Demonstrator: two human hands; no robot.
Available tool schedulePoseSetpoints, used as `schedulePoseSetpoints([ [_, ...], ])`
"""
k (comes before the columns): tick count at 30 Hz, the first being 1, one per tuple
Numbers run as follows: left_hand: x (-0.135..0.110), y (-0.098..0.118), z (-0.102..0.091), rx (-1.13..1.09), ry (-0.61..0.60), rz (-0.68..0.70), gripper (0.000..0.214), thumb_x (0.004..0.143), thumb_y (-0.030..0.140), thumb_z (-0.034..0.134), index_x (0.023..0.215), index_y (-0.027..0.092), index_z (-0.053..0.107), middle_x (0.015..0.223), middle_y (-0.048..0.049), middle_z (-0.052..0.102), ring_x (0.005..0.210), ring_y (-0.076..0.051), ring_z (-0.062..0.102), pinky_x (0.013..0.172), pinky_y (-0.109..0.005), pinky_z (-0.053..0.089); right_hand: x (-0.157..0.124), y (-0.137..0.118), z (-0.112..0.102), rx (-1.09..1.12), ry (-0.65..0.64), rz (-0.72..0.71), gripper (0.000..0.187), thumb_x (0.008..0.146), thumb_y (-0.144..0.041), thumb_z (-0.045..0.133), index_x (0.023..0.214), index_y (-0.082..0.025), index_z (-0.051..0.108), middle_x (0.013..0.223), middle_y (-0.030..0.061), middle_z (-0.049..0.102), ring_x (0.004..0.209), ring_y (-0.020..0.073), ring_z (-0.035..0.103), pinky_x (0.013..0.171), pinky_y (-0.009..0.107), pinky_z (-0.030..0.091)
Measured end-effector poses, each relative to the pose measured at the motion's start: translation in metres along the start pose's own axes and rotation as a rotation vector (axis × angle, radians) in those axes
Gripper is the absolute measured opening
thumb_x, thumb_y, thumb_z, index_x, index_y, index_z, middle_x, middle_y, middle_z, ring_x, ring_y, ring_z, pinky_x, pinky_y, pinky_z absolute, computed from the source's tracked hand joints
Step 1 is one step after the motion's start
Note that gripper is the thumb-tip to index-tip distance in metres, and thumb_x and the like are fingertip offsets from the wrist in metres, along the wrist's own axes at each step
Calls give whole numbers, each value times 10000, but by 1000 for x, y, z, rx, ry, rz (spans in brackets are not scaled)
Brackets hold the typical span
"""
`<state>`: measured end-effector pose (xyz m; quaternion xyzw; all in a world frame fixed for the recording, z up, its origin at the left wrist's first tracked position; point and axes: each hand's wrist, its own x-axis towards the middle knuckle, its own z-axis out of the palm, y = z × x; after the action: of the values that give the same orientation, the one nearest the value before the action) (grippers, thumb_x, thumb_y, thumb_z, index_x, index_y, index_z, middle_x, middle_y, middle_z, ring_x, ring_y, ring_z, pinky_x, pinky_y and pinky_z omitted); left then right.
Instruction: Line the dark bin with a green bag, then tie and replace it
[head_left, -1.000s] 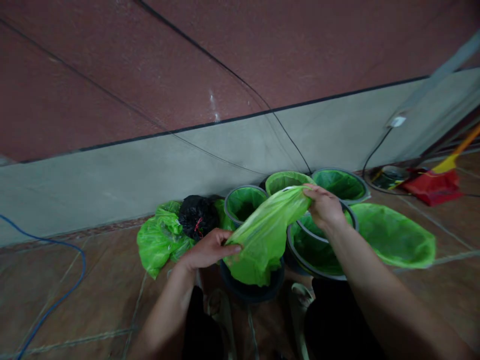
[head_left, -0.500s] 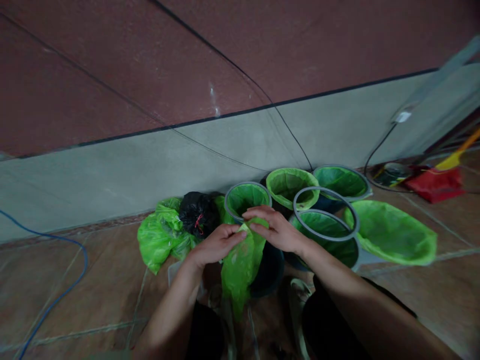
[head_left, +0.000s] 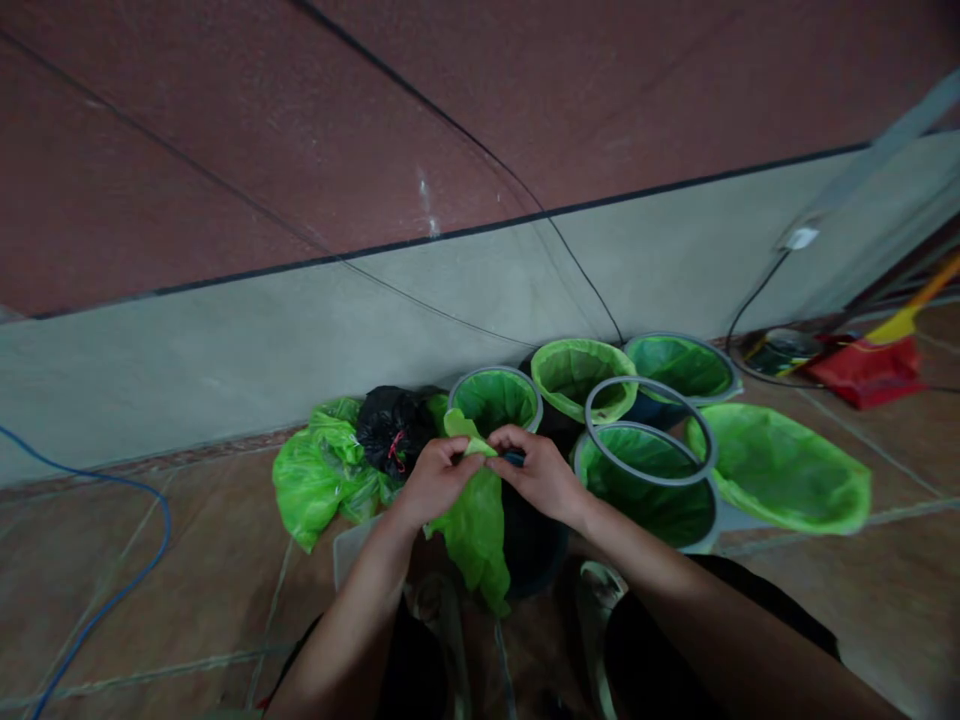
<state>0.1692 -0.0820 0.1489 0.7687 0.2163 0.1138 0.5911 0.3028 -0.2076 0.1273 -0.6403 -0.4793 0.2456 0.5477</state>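
Observation:
A thin green plastic bag [head_left: 477,535] hangs from both hands above the floor. My left hand [head_left: 441,478] pinches its top edge between thumb and fingers. Close against it, my right hand [head_left: 541,472] grips the same edge, fingers curled. The bag's lower part dangles loose and crumpled. Behind and beneath it stands a dark bin [head_left: 534,545], partly hidden by the bag and my right hand. Just beyond the hands is a grey-rimmed bin lined in green [head_left: 499,395].
More green-lined bins [head_left: 585,375] stand along the wall, with a loose grey ring [head_left: 651,475] resting over one. Knotted green bags [head_left: 319,470] and a black bag [head_left: 394,425] lie left. A red dustpan [head_left: 874,370] is far right; a blue cable [head_left: 161,540] crosses the left floor.
My right fingers have come down from above the bag and now pinch its edge beside my left hand. A flap of the bag now sticks up above the fingers.

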Motion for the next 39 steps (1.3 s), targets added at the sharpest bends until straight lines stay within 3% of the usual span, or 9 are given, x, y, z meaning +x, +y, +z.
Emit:
schedulePoseSetpoints([
  [5,-1,0,0,33,91,76,119,837,277,594,890,173,620,774,3,662,675,-126,587,619,-214,428,3,6,-8,-9,5,37,81,863,-273,590,850,-211,641,785,1,657,756,167,606,742,306,453],
  [10,-2,6,8,129,104,86,539,872,257,571,1389,160,452,629,82,549,526,-93,456,558,-204,349,2,4,-10,75,-72,8,196,848,-327,658,1007,-213,672,952,22,700,874,184,631,822,315,479],
  [13,-2,8,14,197,71,97,682,877,239,563,1506,139,319,565,119,423,513,-86,387,552,-197,313,2,9,-5,128,-7,21,195,837,-383,685,919,-207,703,862,15,694,816,177,623,765,300,478],
  [16,-1,6,16,159,9,87,562,876,241,552,1417,134,443,569,117,373,511,-78,351,534,-194,282,2,14,-3,154,71,8,189,792,-395,735,822,-208,730,786,8,679,761,167,613,720,289,466],
  [19,1,1,18,95,-43,92,266,867,247,540,1097,134,610,608,84,427,543,-76,379,540,-198,294,2,15,-4,203,85,29,198,744,-400,783,786,-210,744,765,8,697,727,158,618,696,280,467],
  [23,3,-5,19,100,-70,62,154,834,265,547,716,166,537,589,65,414,546,-80,385,526,-201,299,6,9,-9,254,182,76,248,692,-435,812,730,-204,732,684,3,686,624,138,584,599,258,453],
  [31,1,-8,11,267,-100,30,74,770,213,550,776,164,606,685,28,576,637,-124,523,611,-231,423,19,2,-50,263,497,70,281,630,-437,834,685,-193,705,577,-25,626,508,96,494,489,225,404],
  [35,-2,-7,1,547,-76,-28,107,769,181,529,805,168,630,747,-9,634,708,-166,594,668,-262,461,21,7,-74,272,609,43,245,614,-381,851,693,-193,716,603,-29,641,542,100,521,525,233,432],
  [39,-7,-11,-7,871,-85,-115,268,814,179,522,1034,180,674,977,-71,720,944,-235,676,854,-318,505,21,15,-96,315,748,36,248,589,-333,869,718,-177,726,652,-32,660,578,92,544,568,228,455],
])
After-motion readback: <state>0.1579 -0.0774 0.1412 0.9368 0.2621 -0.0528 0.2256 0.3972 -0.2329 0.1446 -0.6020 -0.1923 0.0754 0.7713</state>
